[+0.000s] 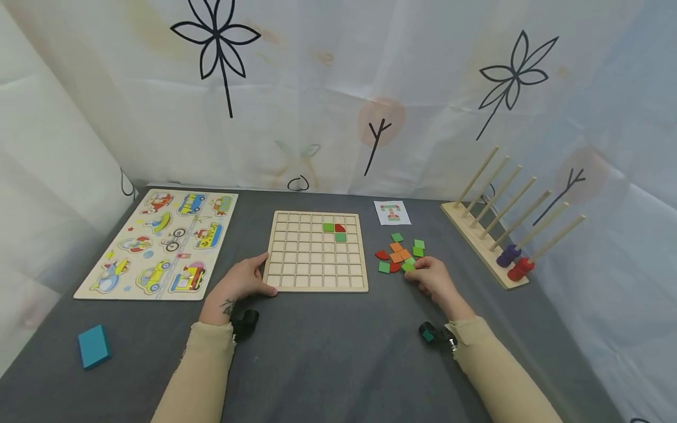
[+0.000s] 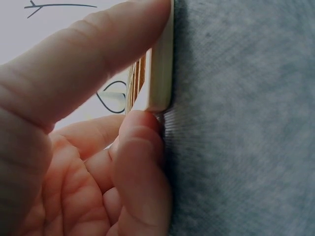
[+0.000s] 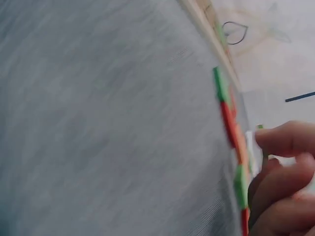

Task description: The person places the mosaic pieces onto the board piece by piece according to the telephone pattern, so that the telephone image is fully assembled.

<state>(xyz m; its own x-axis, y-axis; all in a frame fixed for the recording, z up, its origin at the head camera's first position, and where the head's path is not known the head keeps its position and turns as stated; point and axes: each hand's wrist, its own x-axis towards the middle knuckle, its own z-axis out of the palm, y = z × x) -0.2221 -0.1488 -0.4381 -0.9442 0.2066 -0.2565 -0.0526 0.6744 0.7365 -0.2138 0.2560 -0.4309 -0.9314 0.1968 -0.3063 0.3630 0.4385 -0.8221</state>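
Left hand (image 1: 243, 281) is clamped on the near-left corner of the board, thumb along the front edge and index against the side, while the right hand (image 1: 433, 277) is over at the loose bits.

Going big to small: everything's on a dark grey worktop (image 1: 338, 358). Off to my left lies a picture board (image 1: 158, 249) with printed vehicles, sort of parked out of the way I guess. Dead centre in front of me is the wooden grid board (image 1: 316, 257), lying flat; I'd say I'm gripping it so it can't skate around while the other hand works. Far right there's a peg stand (image 1: 478, 242) with purple rings (image 1: 509, 255) and red rings (image 1: 521, 269) on it. Blue block (image 1: 94, 346) sits near left, touching nothing else.

Behind the pile is a small card (image 1: 392, 214) with a T-ish coloured figure, probably put there so I can glance at it. Three pieces sit in the grid, upper right: two green, one red. Loose tiles (image 1: 396, 257) in green, orange and red lie just right of the board, handy for that side.

Right fingers are bent, tips close together by the green ones; can't tell if they've actually pinched one.
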